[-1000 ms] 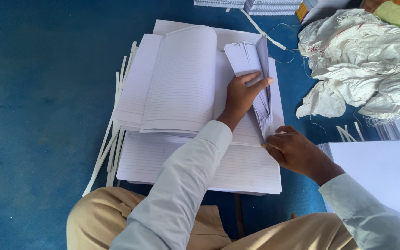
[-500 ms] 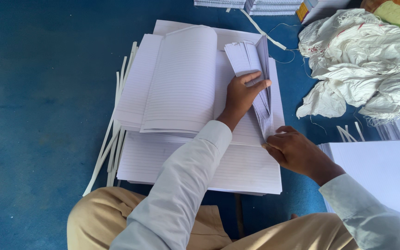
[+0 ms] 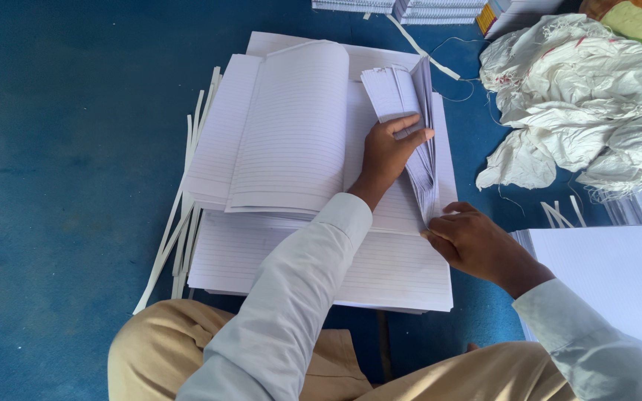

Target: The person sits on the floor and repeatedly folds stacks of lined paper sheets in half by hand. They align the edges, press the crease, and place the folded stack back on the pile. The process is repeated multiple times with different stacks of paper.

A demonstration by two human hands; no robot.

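Little is changed since the earlier frames: the fanned sheaf of ruled sheets (image 3: 409, 126) is lifted only slightly higher and spread a touch wider, while both hands are kept where they were. From this it is judged that the sheets are being counted or separated, with the work partway through. The left hand (image 3: 389, 152) is closed on the sheaf, its fingers (image 3: 410, 128) wrapped over the near edge and the thumb hidden behind the paper. The right hand (image 3: 477, 241) is pinched on the sheaf's lower corner, the fingertips pressed against the stack of ruled paper (image 3: 299, 252) beneath. Left of the fingers, an opened bundle of lined pages (image 3: 291, 126) is laid flat on that stack, and thin paper strips (image 3: 180, 223) are scattered beyond it. Everything is rested on a blue floor (image 3: 61, 163), not a worktop. Right of the fingers, crumpled white cloth (image 3: 581, 96) is heaped, and another white sheet pile (image 3: 603, 275) is seen nearer the right sleeve.
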